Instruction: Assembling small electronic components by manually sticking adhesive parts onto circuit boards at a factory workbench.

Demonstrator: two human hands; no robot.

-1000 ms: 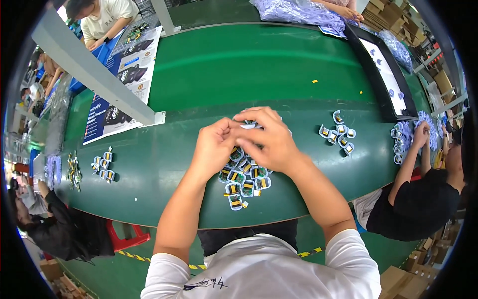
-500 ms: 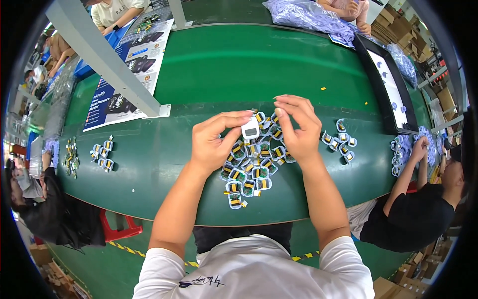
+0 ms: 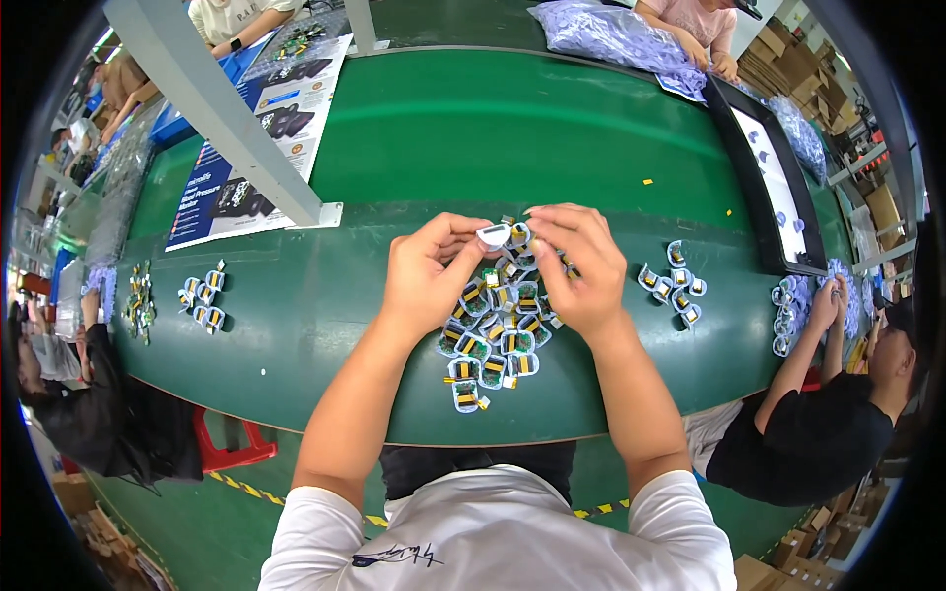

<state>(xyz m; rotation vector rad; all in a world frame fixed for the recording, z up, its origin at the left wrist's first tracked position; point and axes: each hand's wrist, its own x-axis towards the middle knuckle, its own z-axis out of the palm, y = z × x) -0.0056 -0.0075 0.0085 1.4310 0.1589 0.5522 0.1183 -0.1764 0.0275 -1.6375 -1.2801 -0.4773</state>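
My left hand pinches a small white plastic device between thumb and fingers. The device is tilted, its dark display window facing partly up. Close by on the right, my right hand is curled, with a gap between its thumb and forefinger. I see nothing clearly held in it. Below both hands lies a pile of small pale-blue housings with green circuit boards and black-and-yellow parts inside. The pile's far part is partly hidden by my hands.
Smaller groups of housings lie left and right, with loose circuit boards farther left. A grey metal post stands on the green table. A black-framed tray is at right. Several co-workers sit around.
The white device has tipped, so its display shows at a flatter angle. My right hand has moved left toward it, its fingers drawing closer together.
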